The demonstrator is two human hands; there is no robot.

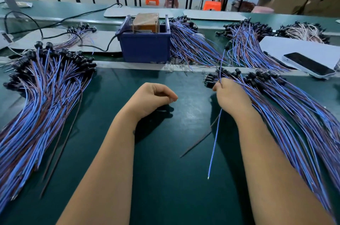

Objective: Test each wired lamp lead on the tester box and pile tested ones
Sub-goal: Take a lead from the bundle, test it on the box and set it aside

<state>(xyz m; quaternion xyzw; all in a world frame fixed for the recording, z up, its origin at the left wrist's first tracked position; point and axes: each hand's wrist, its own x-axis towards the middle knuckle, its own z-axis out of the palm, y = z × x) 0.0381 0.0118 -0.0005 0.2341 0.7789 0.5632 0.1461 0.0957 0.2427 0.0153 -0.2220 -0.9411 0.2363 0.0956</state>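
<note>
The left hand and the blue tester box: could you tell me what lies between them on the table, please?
In the head view, bare green mat, then a pale strip, separates the left hand from the blue tester box.

Right hand (232,96) pinches one lamp lead (214,143) at edge of right-side pile (294,114); blue wire hangs toward viewer, brown wire splays left onto green mat (165,169). Left hand (154,98) rests on mat, fingers loosely curled, apparently holding nothing. Large pile of leads (46,99) at left. Blue tester box (145,45) behind, centre. Phone (309,65) at far right.
</note>
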